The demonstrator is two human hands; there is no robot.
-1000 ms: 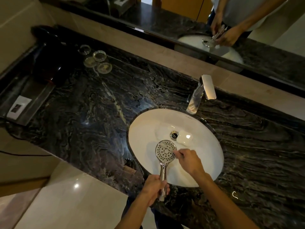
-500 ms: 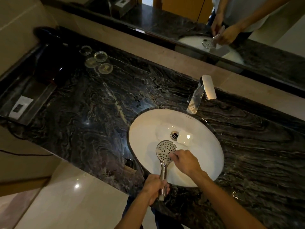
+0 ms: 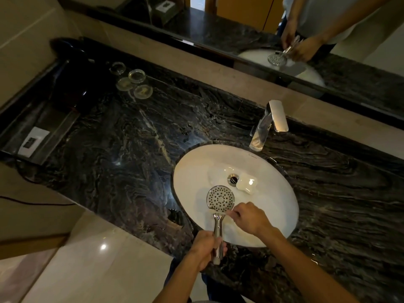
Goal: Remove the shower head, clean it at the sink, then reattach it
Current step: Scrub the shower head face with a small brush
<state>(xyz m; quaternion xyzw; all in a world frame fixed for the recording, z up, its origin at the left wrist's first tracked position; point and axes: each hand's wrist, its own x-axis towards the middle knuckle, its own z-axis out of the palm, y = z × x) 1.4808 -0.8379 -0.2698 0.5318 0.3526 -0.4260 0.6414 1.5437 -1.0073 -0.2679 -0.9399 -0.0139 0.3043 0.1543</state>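
Note:
A chrome shower head (image 3: pixel 220 199) is held over the white sink (image 3: pixel 282 184) with its holed face turned up. My left hand (image 3: pixel 206 248) grips its handle near the bottom end, at the sink's front edge. My right hand (image 3: pixel 249 218) pinches a thin pale tool, apparently a small brush (image 3: pixel 228 212). The tool's tip lies across the lower rim of the face, where the face meets the neck. In the sink, a white bar of soap (image 3: pixel 247 183) lies beside the drain (image 3: pixel 232 178).
A chrome faucet (image 3: pixel 267 125) stands behind the sink on the dark marble counter (image 3: pixel 122 149). Several glass dishes (image 3: pixel 136 76) and a black appliance (image 3: pixel 70 84) sit at the far left. A mirror (image 3: pixel 284 29) runs along the back wall.
My right hand has drawn the thin tool from the right side of the face down and left to its lower rim. The left hand and shower head have barely shifted.

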